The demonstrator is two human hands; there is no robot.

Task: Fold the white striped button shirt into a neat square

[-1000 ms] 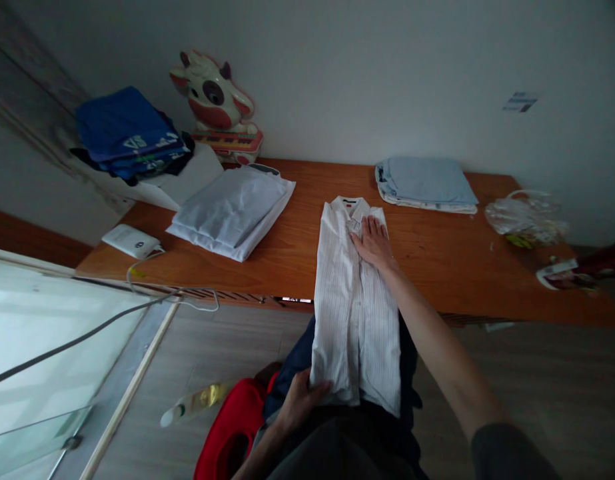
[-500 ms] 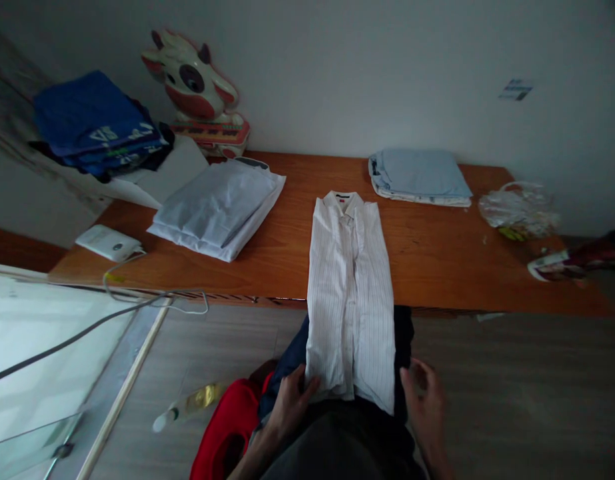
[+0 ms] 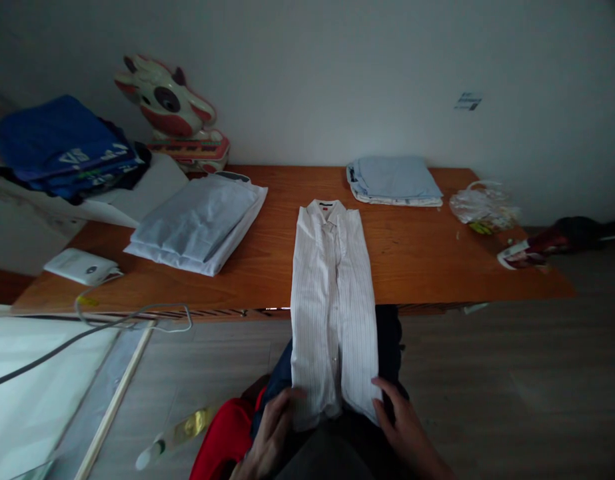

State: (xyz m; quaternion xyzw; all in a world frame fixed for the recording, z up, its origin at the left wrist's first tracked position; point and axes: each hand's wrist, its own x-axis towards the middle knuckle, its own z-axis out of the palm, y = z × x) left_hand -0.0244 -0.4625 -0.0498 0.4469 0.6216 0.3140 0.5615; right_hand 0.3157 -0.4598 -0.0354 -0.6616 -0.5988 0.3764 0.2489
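Observation:
A white striped shirt (image 3: 332, 300), folded into a long narrow strip, lies collar-up on the wooden table. Its lower half hangs over the front edge onto my lap. At the lower left edge of the shirt, my left hand (image 3: 273, 427) is closed on the cloth, its fingertips on top. My right hand (image 3: 400, 420) holds the lower right edge, with thumb and forefinger at the border of the cloth. The fingers beneath the fabric are hidden.
On the table (image 3: 417, 267) lie a folded white garment (image 3: 192, 220), a light-blue folded stack (image 3: 394, 180), a plastic bag (image 3: 484, 203) and a white device (image 3: 82, 265) with a cable. A cow toy (image 3: 170, 110) stands behind blue clothes (image 3: 70, 147). A bottle (image 3: 180, 430) lies on the floor.
My right hand has moved left from beside the shirt onto its lower right edge. My left hand stays at the left edge. The view has shifted, so the table things appear further left.

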